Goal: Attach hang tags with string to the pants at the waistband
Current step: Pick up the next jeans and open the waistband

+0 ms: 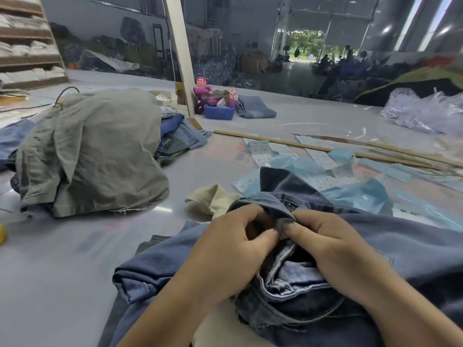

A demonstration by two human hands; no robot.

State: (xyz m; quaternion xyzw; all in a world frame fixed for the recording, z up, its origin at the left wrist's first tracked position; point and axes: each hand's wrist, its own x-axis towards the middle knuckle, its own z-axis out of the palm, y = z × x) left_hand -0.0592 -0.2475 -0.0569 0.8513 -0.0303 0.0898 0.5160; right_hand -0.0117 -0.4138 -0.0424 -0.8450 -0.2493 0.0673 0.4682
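1. At the near edge of the tabletop, a pair of jeans lay bunched under both hands, the waistband humped up just beyond the fingertips.
2. The left hand had its fingers curled in, pinching a fold of denim at the waistband; the right hand pinched the same fold from the other side, the two thumbs nearly touching.
3. Judged from this, the step in hand was threading or fixing something at the waistband; no string or tag could be made out between the fingers, so whether one was already through could not be told.
4. The next move likely called for a tag from the loose paper tags lying beyond the jeans, or for pulling the string snug if it was already in.
5. The jeans seemed to run away from the waistband towards the right, though the cloth was too crumpled to fix their long axis.
6. A grey heap sat well left of the jeans.
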